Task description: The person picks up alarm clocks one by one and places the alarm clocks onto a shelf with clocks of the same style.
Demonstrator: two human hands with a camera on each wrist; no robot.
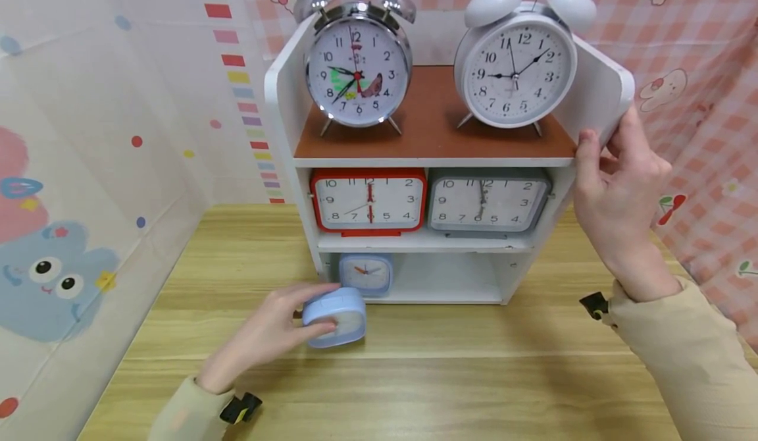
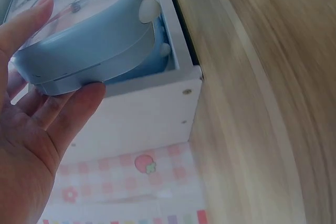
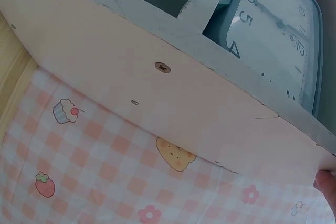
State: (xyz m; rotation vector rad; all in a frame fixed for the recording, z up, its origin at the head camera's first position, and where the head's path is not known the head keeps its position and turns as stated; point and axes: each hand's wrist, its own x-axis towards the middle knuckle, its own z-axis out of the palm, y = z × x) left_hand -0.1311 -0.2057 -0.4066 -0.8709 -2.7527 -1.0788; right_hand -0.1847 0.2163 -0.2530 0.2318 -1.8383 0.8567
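My left hand (image 1: 275, 326) holds a small light-blue alarm clock (image 1: 351, 326) in front of the shelf's bottom level, thumb over its face and fingers on its far side. In the left wrist view the blue clock (image 2: 100, 40) shows a white knob on its edge. Behind it, a second small blue clock (image 1: 366, 275) stands at the left of the bottom level. With my right hand (image 1: 624, 187) I grip the right side panel of the white shelf (image 1: 432, 162); some of those fingers are hidden behind it. The right wrist view shows just one fingertip (image 3: 326, 184) on the panel.
A silver twin-bell clock (image 1: 358, 72) and a white twin-bell clock (image 1: 518, 72) stand on the brown top level. Below sit a red rectangular clock (image 1: 368, 199) and a grey one (image 1: 488, 201). Everything rests on a wooden table (image 1: 426, 382) before patterned cloth (image 1: 705, 138).
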